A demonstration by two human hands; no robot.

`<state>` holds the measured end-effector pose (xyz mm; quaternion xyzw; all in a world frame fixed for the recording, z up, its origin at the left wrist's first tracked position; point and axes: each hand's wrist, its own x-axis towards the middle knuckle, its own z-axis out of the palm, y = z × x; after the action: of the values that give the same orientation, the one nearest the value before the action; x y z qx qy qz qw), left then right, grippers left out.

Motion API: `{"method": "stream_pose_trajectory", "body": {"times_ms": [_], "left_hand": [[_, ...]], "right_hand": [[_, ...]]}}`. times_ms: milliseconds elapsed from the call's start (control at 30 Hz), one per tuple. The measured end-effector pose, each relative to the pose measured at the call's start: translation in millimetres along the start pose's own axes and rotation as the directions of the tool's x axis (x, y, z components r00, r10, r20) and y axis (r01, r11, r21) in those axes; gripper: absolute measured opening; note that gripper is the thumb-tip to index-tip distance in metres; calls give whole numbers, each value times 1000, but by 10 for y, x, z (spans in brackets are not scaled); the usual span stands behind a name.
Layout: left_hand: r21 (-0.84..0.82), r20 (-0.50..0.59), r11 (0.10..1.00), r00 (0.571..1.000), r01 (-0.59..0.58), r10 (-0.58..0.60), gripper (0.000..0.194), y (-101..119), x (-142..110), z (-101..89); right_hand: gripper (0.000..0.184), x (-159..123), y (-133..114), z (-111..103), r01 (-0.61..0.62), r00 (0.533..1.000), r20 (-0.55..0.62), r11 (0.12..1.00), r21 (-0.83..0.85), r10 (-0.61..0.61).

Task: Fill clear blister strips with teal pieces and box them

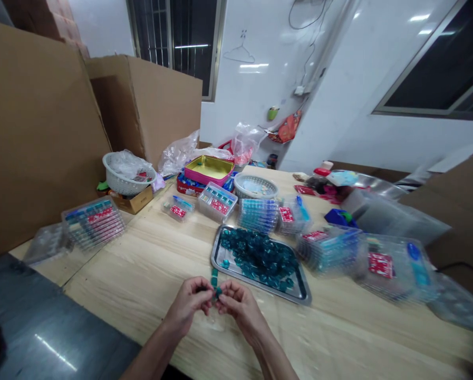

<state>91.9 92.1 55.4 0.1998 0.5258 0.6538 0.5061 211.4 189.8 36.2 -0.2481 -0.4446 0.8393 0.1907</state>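
Note:
My left hand point(191, 302) and my right hand point(238, 303) meet over the table in front of me, fingertips pinched and almost touching. Between the right fingertips is a small dark teal piece point(219, 291). What the left fingers grip is mostly hidden. A narrow row of teal pieces point(214, 277) runs from the fingertips towards the tray; clear plastic point(216, 322) shows faintly below the hands. Just beyond lies a metal tray point(305, 295), slightly to the right, with a heap of shiny teal pieces point(260, 256) in it.
Stacked clear plastic cases point(94, 221) stand at left, with more clear cases point(327, 248) at right. Behind the tray are a compartment box point(218, 203), a pink tin point(208, 171) and a white basket point(256, 184). Tall cardboard point(34, 132) borders the left side.

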Motion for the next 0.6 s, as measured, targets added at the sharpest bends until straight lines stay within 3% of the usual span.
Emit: {"method": "stream_pose_trajectory", "body": {"times_ms": [133,600], "left_hand": [[110,-61,992,996,-58,65,17,-95,29,38],[14,-20,1000,1000,-22,22,5,-70,5,-8]], "right_hand": [[32,5,44,33,9,1000,18,1000,-21,-9],[32,-25,46,66,20,998,67,1000,20,-22]]}}
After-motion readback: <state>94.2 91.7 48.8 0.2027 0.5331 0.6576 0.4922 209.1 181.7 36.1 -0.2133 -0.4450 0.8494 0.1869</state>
